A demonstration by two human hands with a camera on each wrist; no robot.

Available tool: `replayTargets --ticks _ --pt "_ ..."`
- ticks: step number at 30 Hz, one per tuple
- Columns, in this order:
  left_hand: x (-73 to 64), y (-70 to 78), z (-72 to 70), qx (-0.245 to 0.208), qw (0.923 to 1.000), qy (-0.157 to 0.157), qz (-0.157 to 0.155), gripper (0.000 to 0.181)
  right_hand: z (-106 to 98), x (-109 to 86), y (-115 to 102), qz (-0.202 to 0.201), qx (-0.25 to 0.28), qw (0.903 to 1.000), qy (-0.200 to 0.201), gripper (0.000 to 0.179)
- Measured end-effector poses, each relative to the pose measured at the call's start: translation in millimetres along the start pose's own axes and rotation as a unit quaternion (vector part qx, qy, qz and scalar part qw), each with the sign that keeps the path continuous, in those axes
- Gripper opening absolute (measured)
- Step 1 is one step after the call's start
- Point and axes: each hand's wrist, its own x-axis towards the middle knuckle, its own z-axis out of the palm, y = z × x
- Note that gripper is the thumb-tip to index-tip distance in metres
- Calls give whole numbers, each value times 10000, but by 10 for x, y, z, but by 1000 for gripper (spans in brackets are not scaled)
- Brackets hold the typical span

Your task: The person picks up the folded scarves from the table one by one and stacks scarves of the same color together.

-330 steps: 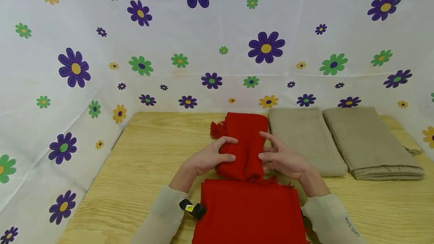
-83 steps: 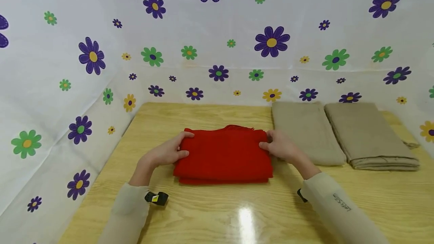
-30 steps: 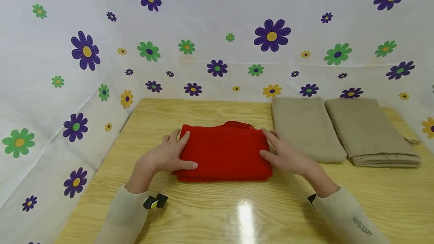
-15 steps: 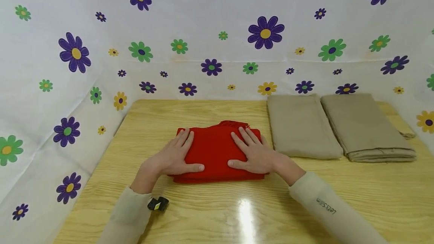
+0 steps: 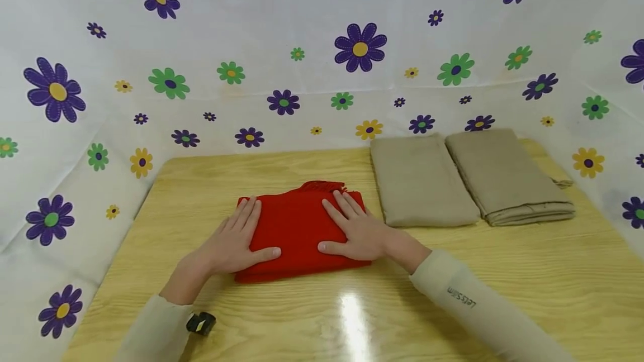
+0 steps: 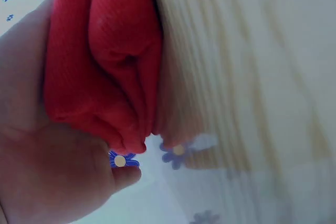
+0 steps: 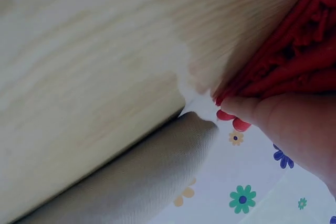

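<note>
A red fringed scarf [image 5: 297,228], folded into a thick rectangle, lies on the wooden table in the head view. A bit of fringe [image 5: 322,186] pokes out at its far edge. My left hand [image 5: 228,247] rests flat on the scarf's left end, fingers straight, thumb pointing inward. On the right end lies my right hand [image 5: 359,233], its fingers spread and straight. In the left wrist view the folded layers of the scarf [image 6: 105,51] show beneath the palm. The right wrist view shows stacked red layers [image 7: 299,56] beside the hand.
Two folded beige cloths, the nearer one [image 5: 422,183] and the farther one [image 5: 508,177], lie side by side right of the scarf. The wooden table [image 5: 282,323] meets a white flowered sheet [image 5: 302,21] at the back and sides.
Earlier the scarf was being folded and held at its ends. Both hands have since moved onto its top and flattened out. Lately the head view has swung right, shifting everything left.
</note>
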Motion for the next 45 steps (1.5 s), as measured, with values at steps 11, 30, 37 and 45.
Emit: replayTargets --ticks 11,30,37,45 --pt "-16 -311 -138 -131 9998 -127 37 110 69 274 -195 123 28 9998 156 95" --pt "90 -199 -124 -190 9997 -177 27 109 -1 179 -119 196 169 9995 190 93" --pt "150 44 -270 -85 9998 -114 146 89 -185 -5 32 -134 674 9972 292 85" --pt "319 748 -330 -556 9980 -120 282 65 -513 -170 368 13 1345 9854 1039 75"
